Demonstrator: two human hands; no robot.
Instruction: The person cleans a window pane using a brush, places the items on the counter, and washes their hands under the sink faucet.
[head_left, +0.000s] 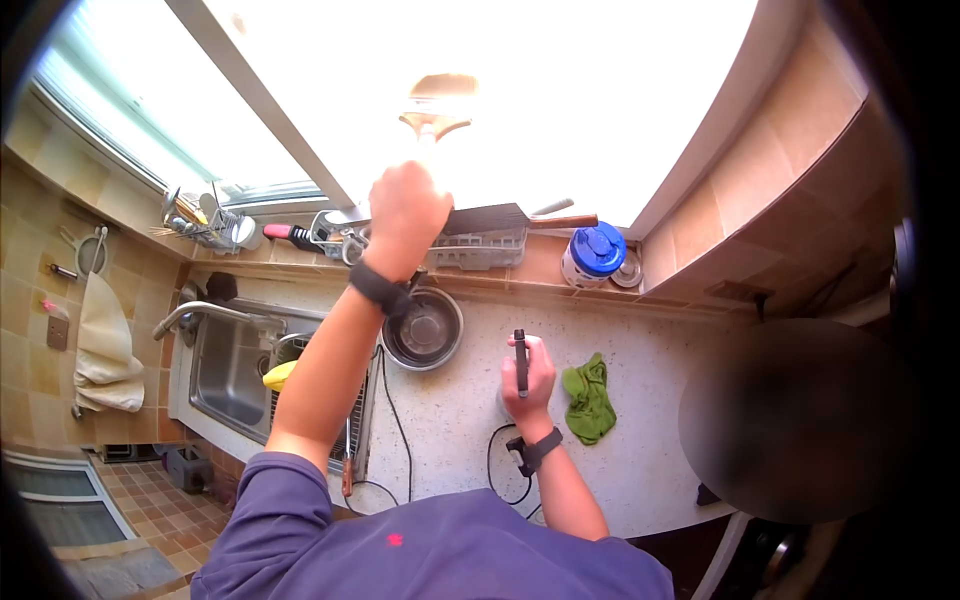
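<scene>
My left hand [408,205] is raised at the window, closed around the handle of a wide brush-like tool [440,105] whose head points up against the bright glass. My right hand [530,375] is over the white counter [640,480], with its fingers wrapped round a slim black object [521,362] that stands nearly upright. Just right of that hand lies a crumpled green cloth [590,398]. Between my arms, at the back of the counter, rests a steel bowl [423,328].
A cleaver [495,218], a blue-lidded tub [597,250] and a dish rack [215,225] are on the sill. At left are the sink [230,370] and its faucet [205,310]. Black cables [397,425] cross the counter. A dark blurred round shape covers the right side.
</scene>
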